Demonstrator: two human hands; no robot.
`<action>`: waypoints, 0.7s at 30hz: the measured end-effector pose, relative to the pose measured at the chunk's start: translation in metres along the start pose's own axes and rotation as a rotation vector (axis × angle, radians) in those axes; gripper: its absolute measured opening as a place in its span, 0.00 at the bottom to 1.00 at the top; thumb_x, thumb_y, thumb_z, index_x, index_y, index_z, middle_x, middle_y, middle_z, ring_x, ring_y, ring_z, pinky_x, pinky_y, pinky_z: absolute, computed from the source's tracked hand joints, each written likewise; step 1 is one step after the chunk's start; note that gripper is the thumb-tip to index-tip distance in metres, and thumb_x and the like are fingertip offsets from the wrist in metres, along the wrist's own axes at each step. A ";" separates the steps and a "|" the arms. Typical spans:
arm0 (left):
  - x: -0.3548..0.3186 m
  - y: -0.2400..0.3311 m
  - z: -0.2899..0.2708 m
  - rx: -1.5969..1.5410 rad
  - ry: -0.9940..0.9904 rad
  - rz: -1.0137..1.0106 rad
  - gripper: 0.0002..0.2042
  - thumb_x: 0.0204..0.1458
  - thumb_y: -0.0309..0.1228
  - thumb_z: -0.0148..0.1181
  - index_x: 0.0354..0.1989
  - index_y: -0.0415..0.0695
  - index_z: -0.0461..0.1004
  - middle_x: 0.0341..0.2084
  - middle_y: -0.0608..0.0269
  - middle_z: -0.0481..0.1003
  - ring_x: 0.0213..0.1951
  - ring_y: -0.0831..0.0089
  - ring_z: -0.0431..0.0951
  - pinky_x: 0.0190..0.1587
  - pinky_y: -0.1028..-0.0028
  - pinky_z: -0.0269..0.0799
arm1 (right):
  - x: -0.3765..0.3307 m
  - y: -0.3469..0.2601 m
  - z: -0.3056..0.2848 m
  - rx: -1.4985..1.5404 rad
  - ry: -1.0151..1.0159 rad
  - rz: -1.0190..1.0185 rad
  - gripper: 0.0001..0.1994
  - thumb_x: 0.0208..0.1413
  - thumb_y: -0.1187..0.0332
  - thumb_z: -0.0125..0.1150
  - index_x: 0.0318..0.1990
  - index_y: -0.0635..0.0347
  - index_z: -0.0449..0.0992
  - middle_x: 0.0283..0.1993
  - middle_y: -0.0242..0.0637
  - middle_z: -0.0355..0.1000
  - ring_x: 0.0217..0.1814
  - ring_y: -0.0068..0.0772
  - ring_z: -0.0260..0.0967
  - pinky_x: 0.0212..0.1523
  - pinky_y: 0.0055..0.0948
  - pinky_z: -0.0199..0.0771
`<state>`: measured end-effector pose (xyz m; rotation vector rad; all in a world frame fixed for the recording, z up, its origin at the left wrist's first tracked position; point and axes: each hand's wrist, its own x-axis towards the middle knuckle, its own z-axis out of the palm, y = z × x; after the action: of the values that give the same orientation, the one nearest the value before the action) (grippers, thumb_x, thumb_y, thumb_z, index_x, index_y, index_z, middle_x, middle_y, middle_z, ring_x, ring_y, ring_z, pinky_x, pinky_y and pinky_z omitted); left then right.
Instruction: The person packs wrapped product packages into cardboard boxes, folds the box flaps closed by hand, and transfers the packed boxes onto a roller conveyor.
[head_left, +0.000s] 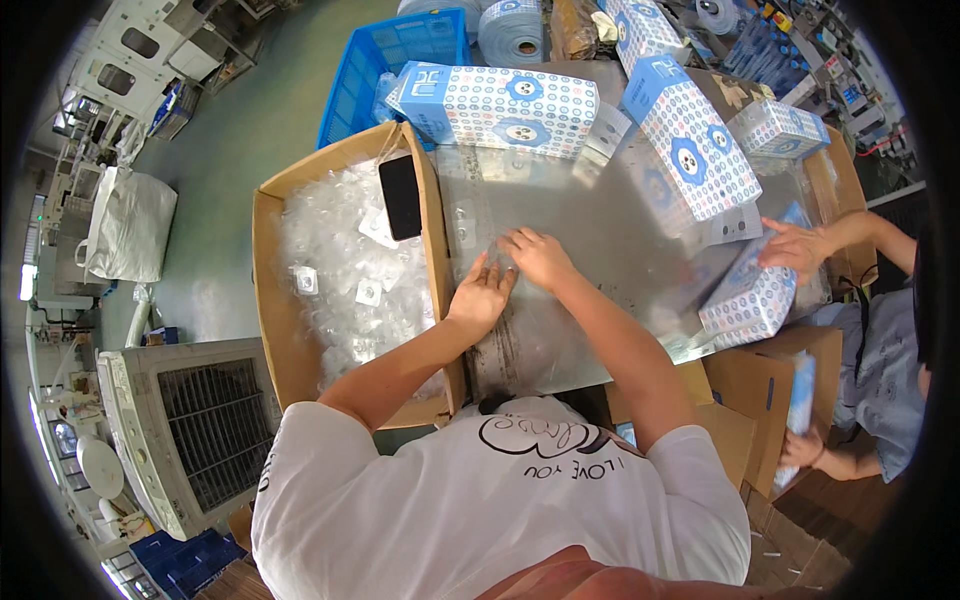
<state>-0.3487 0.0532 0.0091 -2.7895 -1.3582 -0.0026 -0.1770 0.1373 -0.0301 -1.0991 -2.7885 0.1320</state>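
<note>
Clear plastic pieces (325,235) fill the open carton (264,250) here, heaped right beside the metal table (560,210), and that side-by-side setting probably keeps them within easy reach of the work surface. A dark phone (400,198) lies on the heap against the carton's near-table wall, perhaps to stay handy without taking tabletop. Up top, a patterned box (520,110) lies along the far side, leaving working room before the person. And here come the hands, close together at the table's left edge! The left hand (482,297) lies palm down, its forearm slanting over the carton, fingers stretched forward and slightly parted. The right hand (540,258) angles in from the other side, wrist bent, fingers curled loosely inward, tips just beside the left's. Are they pinching something clear? Cannot tell; any transparent film would vanish against that shiny metal.
</note>
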 end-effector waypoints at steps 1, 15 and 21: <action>0.000 -0.001 -0.003 -0.011 0.003 0.004 0.23 0.50 0.25 0.48 0.57 0.36 0.66 0.47 0.40 0.75 0.50 0.58 0.77 0.68 0.59 0.50 | -0.015 0.006 -0.002 0.131 0.097 0.081 0.24 0.51 0.71 0.55 0.59 0.47 0.71 0.57 0.35 0.70 0.57 0.44 0.67 0.53 0.38 0.71; 0.090 0.142 -0.081 -2.248 -0.507 -0.236 0.17 0.58 0.20 0.52 0.56 0.38 0.64 0.47 0.49 0.76 0.44 0.69 0.78 0.41 0.77 0.74 | -0.424 -0.077 -0.130 1.478 0.692 1.338 0.10 0.62 0.65 0.56 0.40 0.63 0.76 0.25 0.33 0.74 0.26 0.24 0.73 0.21 0.22 0.72; 0.110 0.310 -0.034 -1.645 -1.048 0.049 0.18 0.63 0.31 0.48 0.59 0.40 0.66 0.49 0.53 0.75 0.49 0.62 0.77 0.51 0.67 0.71 | -0.546 -0.155 -0.075 0.220 0.225 1.681 0.21 0.58 0.55 0.60 0.40 0.72 0.77 0.29 0.39 0.77 0.28 0.26 0.73 0.30 0.31 0.73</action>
<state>-0.0361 -0.0521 0.0345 -4.5394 -2.0209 0.8115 0.1260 -0.3466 0.0105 -2.6705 -0.9409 0.3900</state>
